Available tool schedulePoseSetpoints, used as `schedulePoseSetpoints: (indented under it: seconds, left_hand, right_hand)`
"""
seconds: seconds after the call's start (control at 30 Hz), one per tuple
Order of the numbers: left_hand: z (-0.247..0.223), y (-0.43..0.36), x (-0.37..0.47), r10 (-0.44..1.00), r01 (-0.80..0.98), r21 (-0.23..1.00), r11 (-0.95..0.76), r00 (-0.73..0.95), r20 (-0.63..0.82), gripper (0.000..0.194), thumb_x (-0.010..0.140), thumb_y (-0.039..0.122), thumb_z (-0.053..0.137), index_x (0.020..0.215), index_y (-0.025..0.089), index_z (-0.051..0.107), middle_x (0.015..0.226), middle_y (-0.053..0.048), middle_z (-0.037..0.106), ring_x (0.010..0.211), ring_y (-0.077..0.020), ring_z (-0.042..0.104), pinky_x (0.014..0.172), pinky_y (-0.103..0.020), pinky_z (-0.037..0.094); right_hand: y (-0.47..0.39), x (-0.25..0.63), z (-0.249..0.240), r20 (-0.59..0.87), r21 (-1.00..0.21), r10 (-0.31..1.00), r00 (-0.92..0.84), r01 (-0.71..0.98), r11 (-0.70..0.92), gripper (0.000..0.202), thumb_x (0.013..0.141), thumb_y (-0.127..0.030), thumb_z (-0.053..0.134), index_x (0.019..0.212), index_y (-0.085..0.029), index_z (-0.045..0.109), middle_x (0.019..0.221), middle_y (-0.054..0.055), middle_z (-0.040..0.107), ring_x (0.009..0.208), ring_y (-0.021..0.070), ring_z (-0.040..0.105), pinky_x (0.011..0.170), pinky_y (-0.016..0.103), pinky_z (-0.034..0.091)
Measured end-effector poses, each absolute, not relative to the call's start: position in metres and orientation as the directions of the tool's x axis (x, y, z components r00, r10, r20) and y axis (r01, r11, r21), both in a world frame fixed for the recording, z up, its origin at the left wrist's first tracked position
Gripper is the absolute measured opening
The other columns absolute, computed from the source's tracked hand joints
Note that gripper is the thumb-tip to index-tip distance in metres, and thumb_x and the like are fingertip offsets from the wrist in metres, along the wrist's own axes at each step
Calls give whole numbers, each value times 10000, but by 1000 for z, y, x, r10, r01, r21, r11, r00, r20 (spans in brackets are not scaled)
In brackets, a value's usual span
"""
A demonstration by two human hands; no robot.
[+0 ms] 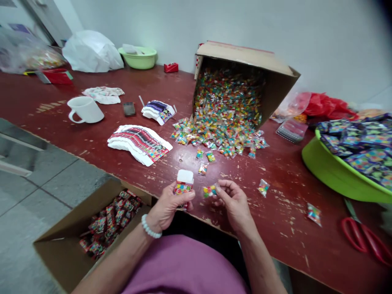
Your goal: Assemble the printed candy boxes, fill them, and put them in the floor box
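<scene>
My left hand (171, 203) is closed around a small printed candy box (183, 188), its white top flap standing up. Between the thumb and fingers of my right hand (234, 200) is a clear candy packet (210, 190) with colourful sweets inside, held just right of the box and apart from it. Beyond my hands, a large cardboard carton (248, 53) lies on its side, and a heap of similar packets (226, 118) spills from it onto the table. A fanned stack of flat red-and-white boxes (141, 143) rests to the left.
Below the table's left edge, an open carton (58, 245) holds filled red boxes (110, 220). A green basin (337, 175) of purple packs and red-handled scissors (361, 237) are at right. A white mug (87, 109) and purple flat boxes (157, 111) stand at left on the red table (275, 228).
</scene>
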State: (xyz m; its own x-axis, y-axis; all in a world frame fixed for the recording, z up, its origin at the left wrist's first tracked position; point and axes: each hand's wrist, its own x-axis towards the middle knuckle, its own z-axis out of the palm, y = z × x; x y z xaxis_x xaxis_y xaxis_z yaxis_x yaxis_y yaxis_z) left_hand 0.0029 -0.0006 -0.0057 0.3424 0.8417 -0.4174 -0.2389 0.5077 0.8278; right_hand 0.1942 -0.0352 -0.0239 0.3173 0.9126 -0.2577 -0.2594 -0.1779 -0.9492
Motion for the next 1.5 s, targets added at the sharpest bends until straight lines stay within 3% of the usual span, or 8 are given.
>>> schedulePoseSetpoints:
  seconds: [0.37, 0.6, 0.8, 0.97, 1.07, 1.17, 1.27, 1.5]
  left_hand:
    - [-6, -9, 13, 858, -312, 808, 499, 304, -413, 474, 631, 283, 860, 1011, 144, 613, 812, -18, 684, 617, -119, 579, 523, -239, 496]
    - [-4, -11, 13, 864, -321, 807, 496, 279, -420, 497, 594, 297, 875, 995, 140, 628, 777, -11, 679, 593, -116, 583, 501, -229, 489]
    - [-4, -8, 3, 887, -236, 881, 411, 325, -327, 407, 687, 360, 822, 986, 155, 637, 772, -12, 673, 563, -103, 559, 522, -222, 474]
    - [3, -9, -5, 813, -82, 924, 374, 508, -284, 387, 770, 359, 764, 1087, 169, 647, 780, -16, 647, 623, -111, 558, 579, -213, 461]
    - [4, -12, -5, 725, -59, 901, 430, 617, -306, 388, 776, 336, 763, 1111, 180, 649, 819, -16, 640, 669, -119, 571, 615, -218, 466]
    - [0, -14, -3, 682, -83, 870, 486, 658, -318, 376, 734, 317, 798, 1043, 169, 644, 870, -26, 646, 701, -125, 577, 661, -243, 489]
    - [-4, -14, -3, 696, -82, 877, 473, 645, -315, 386, 715, 340, 807, 1005, 162, 626, 867, -28, 639, 705, -133, 571, 644, -251, 501]
    - [-3, -13, -7, 685, -30, 909, 416, 668, -292, 355, 790, 350, 734, 1038, 166, 559, 792, 16, 579, 602, -89, 526, 582, -228, 490]
  right_hand:
    - [-48, 169, -11, -299, -878, 930, 214, -444, -180, 421, 693, -366, 840, 1012, -201, 621, 761, -38, 640, 597, 100, 637, 521, 195, 541]
    - [-51, 168, -16, -301, -887, 944, 138, -405, -224, 343, 751, -427, 786, 975, -193, 672, 733, -14, 668, 556, 88, 579, 500, 189, 493]
    - [-44, 177, -14, -256, -929, 937, 238, -328, -171, 304, 715, -421, 805, 871, -186, 693, 721, -17, 670, 544, 89, 562, 512, 198, 465]
    - [-34, 183, 2, -35, -998, 947, 319, -58, -17, 197, 807, -372, 719, 893, -197, 698, 748, -6, 681, 639, 125, 597, 624, 235, 480]
    - [-30, 181, 9, 164, -965, 963, 212, 237, 112, 103, 863, -295, 648, 874, -207, 701, 799, 13, 695, 721, 158, 625, 691, 264, 481]
    - [-30, 177, 14, 310, -833, 951, -6, 480, 275, 113, 893, -235, 602, 863, -218, 710, 777, 16, 679, 708, 160, 616, 680, 261, 461]
    - [-29, 177, 19, 345, -696, 913, -218, 592, 405, 171, 936, -229, 547, 898, -220, 714, 764, 31, 650, 709, 168, 595, 656, 261, 439]
    - [-25, 185, 29, 402, -540, 866, -299, 686, 487, 220, 980, -229, 488, 922, -186, 696, 802, 67, 649, 766, 198, 569, 695, 297, 439]
